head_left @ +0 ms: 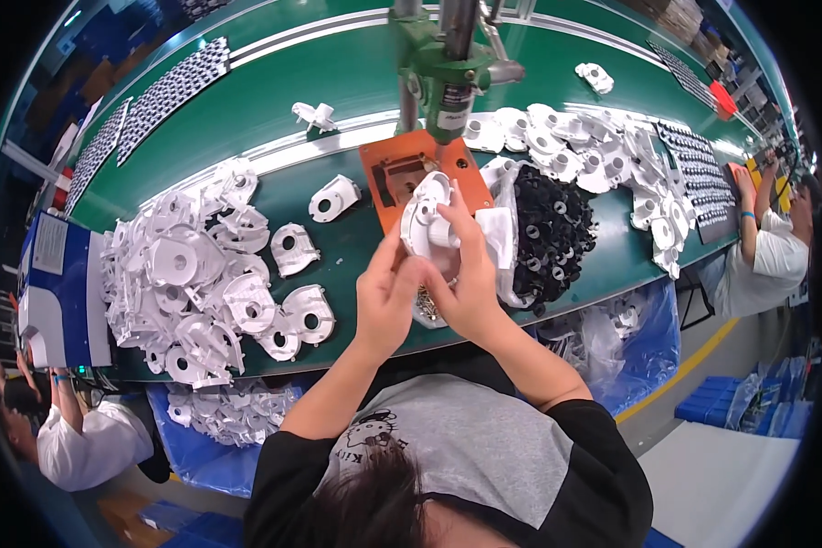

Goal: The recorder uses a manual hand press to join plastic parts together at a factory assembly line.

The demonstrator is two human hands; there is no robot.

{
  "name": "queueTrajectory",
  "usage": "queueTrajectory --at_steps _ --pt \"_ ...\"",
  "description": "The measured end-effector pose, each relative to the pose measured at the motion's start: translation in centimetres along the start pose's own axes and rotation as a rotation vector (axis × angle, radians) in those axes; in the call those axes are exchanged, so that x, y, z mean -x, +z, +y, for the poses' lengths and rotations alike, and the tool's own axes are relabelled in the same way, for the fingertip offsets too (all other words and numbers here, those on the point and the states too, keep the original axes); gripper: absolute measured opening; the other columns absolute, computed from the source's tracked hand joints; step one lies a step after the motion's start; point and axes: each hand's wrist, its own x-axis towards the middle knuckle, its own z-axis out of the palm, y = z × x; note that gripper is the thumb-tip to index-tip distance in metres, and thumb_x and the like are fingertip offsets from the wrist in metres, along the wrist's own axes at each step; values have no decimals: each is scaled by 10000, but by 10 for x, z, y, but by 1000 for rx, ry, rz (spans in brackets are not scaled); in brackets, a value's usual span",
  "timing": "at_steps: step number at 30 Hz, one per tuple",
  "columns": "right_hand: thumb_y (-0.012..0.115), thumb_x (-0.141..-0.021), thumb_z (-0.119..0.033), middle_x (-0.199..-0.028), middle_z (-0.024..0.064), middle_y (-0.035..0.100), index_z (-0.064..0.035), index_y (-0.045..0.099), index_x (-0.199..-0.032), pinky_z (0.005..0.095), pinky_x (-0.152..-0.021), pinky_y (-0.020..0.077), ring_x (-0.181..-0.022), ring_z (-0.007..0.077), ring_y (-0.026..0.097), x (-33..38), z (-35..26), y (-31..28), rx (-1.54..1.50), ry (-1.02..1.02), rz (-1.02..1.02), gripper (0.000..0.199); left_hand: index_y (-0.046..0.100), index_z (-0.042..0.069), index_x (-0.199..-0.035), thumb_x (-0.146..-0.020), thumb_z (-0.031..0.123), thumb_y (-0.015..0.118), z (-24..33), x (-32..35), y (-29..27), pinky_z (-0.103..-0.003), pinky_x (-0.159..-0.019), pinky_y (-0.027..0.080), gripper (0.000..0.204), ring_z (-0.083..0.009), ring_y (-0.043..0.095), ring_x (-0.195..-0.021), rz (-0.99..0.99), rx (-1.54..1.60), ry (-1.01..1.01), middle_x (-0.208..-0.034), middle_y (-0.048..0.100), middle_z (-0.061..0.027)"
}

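Observation:
Between my two hands is a white plastic housing (422,219), held up just in front of the orange fixture plate (381,173). My left hand (388,297) grips its lower left side. My right hand (470,274) closes round its right side, the fingers reaching over the top. Above the plate stands a green press head (447,82) on a metal column. Under my hands, a small container of brass-coloured screws (428,307) shows in part. To the right of my right hand lies a heap of small black plastic parts (555,233).
A big pile of white housings (178,260) covers the left of the green bench (283,196); more white housings (594,155) lie at right. A blue and white machine (59,283) stands at far left. Blue-lined bins (219,466) sit below the bench edge. Co-workers are at both sides.

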Motion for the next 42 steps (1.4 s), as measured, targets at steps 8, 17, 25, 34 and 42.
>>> queueTrajectory --at_steps 8,17,25,34,42 --pt "571 -856 -113 -1378 203 342 -42 406 -1218 313 -954 374 -1192 239 438 2 -3 -6 -852 456 -35 403 277 -59 -1348 -715 565 676 -15 9 -7 -363 -955 386 974 -252 458 -1169 -69 -761 314 -1313 409 -183" --pt "579 -825 -45 -1376 272 350 -34 507 -1097 318 -803 484 -1093 357 548 5 9 -15 -429 45 -2 281 247 -72 -1361 -925 443 440 -25 10 12 -332 -901 414 702 -246 527 -1051 4 -347 221 -1204 476 -187" --pt "459 -944 -114 -1031 58 539 -19 453 -1117 225 -728 452 -847 74 520 -7 0 -24 -860 565 108 198 451 25 -1104 -849 110 554 -41 7 20 -363 -808 422 287 -314 512 -910 -2 -561 487 -1023 504 -167" --pt "518 -921 -172 -1294 292 429 -13 438 -1083 288 -774 491 -985 213 584 4 7 -31 -724 643 9 241 518 3 -964 -894 442 499 -26 9 12 -344 -761 437 445 -270 515 -897 -68 -537 298 -979 530 -157" --pt "540 -907 -235 -1151 244 544 -1 425 -1050 345 -796 469 -958 282 595 4 8 -29 -450 597 -2 297 495 49 -1039 -655 418 762 -22 13 18 -395 -780 429 596 -309 521 -891 -79 -739 293 -965 562 -89"
